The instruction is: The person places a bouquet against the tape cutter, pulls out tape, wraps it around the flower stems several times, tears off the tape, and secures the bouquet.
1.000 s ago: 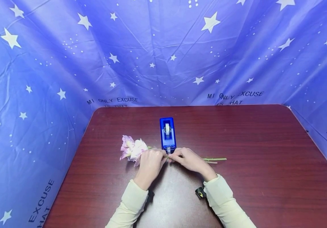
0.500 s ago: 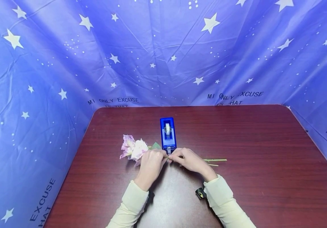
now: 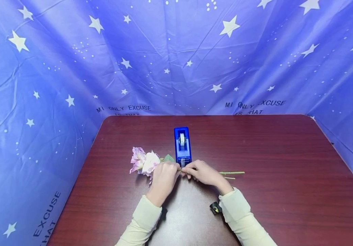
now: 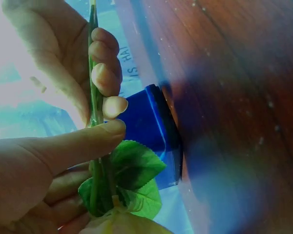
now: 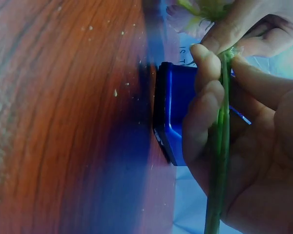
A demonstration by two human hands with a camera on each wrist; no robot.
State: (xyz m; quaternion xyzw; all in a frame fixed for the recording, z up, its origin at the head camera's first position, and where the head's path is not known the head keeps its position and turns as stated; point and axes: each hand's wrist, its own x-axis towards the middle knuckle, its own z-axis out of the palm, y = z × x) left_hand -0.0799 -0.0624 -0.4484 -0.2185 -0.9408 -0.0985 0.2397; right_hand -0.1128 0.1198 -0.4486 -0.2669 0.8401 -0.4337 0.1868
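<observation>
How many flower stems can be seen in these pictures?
2. Both pass side by side through the left hand and the right hand; in the head view, beyond the right hand, one stem shows higher, the other stem lower. Others may be hidden in the grip.

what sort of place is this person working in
Probably a makeshift indoor craft or filming booth. A star-printed blue fabric backdrop hangs behind and along both sides of a reddish-brown table, where a blue tape dispenser stands near the flowers.
</observation>
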